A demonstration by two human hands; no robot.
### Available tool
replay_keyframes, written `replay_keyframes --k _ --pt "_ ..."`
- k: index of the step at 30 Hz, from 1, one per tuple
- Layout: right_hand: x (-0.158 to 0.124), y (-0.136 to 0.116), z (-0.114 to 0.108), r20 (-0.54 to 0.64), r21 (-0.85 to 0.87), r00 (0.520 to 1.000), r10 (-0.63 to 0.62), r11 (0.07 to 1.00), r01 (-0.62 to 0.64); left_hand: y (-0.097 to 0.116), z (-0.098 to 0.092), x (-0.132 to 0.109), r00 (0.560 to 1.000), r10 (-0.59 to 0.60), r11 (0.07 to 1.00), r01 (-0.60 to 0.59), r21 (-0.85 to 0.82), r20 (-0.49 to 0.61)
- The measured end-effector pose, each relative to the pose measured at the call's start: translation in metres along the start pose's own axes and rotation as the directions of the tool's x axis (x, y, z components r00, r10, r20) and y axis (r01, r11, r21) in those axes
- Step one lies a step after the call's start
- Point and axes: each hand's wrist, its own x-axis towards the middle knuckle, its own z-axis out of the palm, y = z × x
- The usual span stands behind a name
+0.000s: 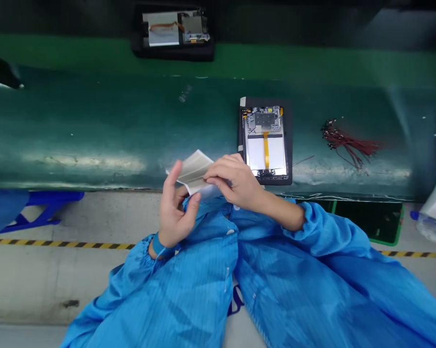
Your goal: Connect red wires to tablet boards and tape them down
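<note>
Sheet (193,170): lying bent between the two hands, just left of the tablet's near end. Tablet (274,151) is serving as landmark.

Handling: probably weighing next to nothing; bending readily, so likely thin and limp with a little spring. Creasing seems the main risk. Slipperiness is not showing. Best hold, I'm judging: opposite white edges, lightly, keeping fingertips off the grey face.

Looks: four-cornered, pale grey-beige, with fine lines running across; white margin showing along the borders. Near side is dipping into a fold. No print is showing.

Left hand (177,212): lying nearer the wearer than the tablet, to its left; half open, palm turning up, cradling the sheet's left part loosely between thumb and fingers. Right hand (237,180): sitting at the tablet's near left corner, fingers curling, thumb and forefinger pinching at the sheet's right part — whether taking its full thickness or only a top layer, cannot tell.

Outward: tablet is lying with its insides exposed, yellow ribbon (266,151) running down the middle. Dark red wires (353,143) are lying bunched to its right. Second tablet (163,35), also uncovered, is sitting beyond it, to the left.
</note>
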Motion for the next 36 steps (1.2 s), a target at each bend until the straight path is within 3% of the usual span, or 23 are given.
replay_keyframes --k 6,10,15,18,20,24,29,31,32,34,36 --pt "-0.002 -0.007 -0.012 -0.097 0.120 0.994 0.051 0.992 -0.039 0.012 -0.006 0.025 0.997 0.061 0.998 -0.063 0.026 0.043" --pt "-0.001 -0.007 -0.016 -0.156 0.084 0.985 0.072 0.995 -0.059 0.023 -0.006 0.033 0.988 -0.026 1.000 0.023 0.021 0.154" --pt "0.001 -0.012 -0.018 -0.212 0.185 0.970 0.122 0.979 -0.083 0.029 0.000 0.037 0.994 0.054 0.982 -0.035 0.188 -0.095" --pt "0.001 -0.015 -0.016 -0.268 0.209 0.955 0.124 0.976 -0.068 0.032 0.005 0.039 0.988 0.077 0.973 -0.045 0.226 -0.134" --pt "0.001 -0.014 -0.013 -0.336 0.142 0.937 0.095 0.989 -0.049 0.033 0.008 0.041 0.987 0.070 0.979 -0.040 0.198 -0.146" --pt "-0.001 -0.004 -0.004 -0.434 -0.136 0.896 -0.096 0.990 0.041 0.038 0.015 0.044 0.988 -0.007 0.997 0.019 0.074 -0.153" --pt "-0.009 0.005 -0.003 -0.329 -0.304 0.930 -0.162 0.951 0.058 0.039 0.015 0.048 0.992 -0.126 0.988 0.124 -0.095 -0.009" --pt "-0.018 0.001 -0.014 -0.326 -0.279 0.936 -0.132 0.960 0.038 0.033 0.008 0.061 0.997 -0.078 0.979 0.079 -0.189 0.016" --pt "-0.023 -0.001 -0.024 -0.369 -0.247 0.925 -0.091 0.969 -0.003 0.028 0.002 0.070 0.999 -0.026 0.976 0.021 -0.216 -0.023" --pt "-0.036 -0.002 -0.047 -0.511 -0.129 0.857 0.068 0.979 -0.155 0.012 -0.012 0.095 0.991 0.054 0.984 -0.074 -0.160 -0.126" --pt "-0.050 0.005 -0.072 -0.586 0.046 0.759 0.284 0.947 -0.319 -0.007 -0.027 0.120 0.991 0.017 1.000 -0.015 0.018 -0.131"
